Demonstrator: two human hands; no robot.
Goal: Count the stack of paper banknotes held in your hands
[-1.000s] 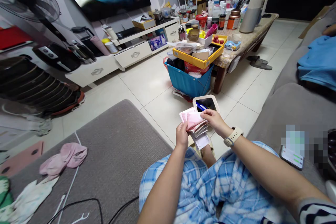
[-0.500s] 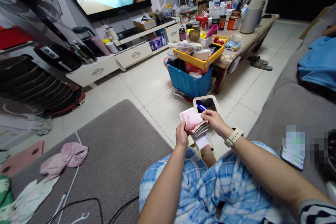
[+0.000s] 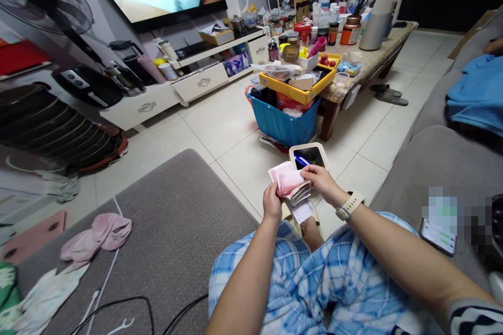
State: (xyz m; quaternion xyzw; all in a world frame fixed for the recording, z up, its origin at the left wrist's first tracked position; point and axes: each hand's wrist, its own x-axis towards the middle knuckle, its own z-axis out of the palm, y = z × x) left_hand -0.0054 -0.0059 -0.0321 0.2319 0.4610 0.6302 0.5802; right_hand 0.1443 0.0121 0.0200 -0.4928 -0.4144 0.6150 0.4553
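Note:
A folded wad of pinkish-red banknotes [image 3: 288, 180] is held above my knees. My left hand [image 3: 272, 202] grips its left side, thumb on top. With fingers pinched, my right hand [image 3: 319, 178] holds the right edge of the upper notes; a beige watch [image 3: 349, 205] is on that wrist. A pale paper slip [image 3: 303, 212] hangs below the wad. Just beyond the notes stands a bin with a cream rim [image 3: 323, 153], something blue lying inside its dark opening.
A grey ottoman [image 3: 173, 220] on my left bears pink cloth [image 3: 106, 233] and a black cable [image 3: 129, 299]. On the sofa to my right lies a phone [image 3: 438, 235]. Ahead, a blue basket [image 3: 286, 121] stands by the cluttered table [image 3: 338, 89].
My hands and the banknotes hold almost exactly the same pose. Only the picture on the television has changed.

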